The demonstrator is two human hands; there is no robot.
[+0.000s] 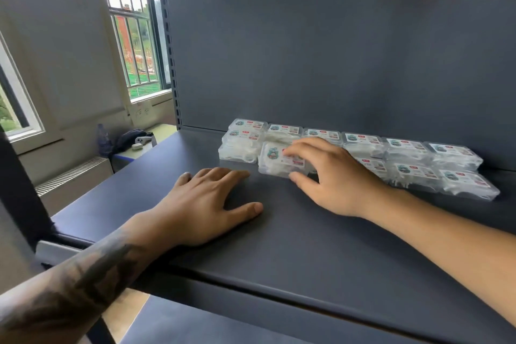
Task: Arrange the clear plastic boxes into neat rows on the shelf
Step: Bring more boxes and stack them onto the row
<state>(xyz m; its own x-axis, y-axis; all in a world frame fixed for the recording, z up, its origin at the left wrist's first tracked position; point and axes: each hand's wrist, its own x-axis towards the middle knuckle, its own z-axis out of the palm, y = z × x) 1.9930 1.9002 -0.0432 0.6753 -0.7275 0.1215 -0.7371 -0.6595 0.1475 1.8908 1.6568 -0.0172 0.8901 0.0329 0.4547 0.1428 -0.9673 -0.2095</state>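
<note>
Two bare forearms and two bare hands are visible; no sleeves, gloves, rings, watches or bracelets are worn. The left forearm carries a large dark tattoo with shaded, streaked patterning running from near the elbow to the wrist. The left hand and right hand have short, unpainted fingernails. The right forearm is unmarked.

Soft daylight from left windows, wide-angle edge distortion
</note>
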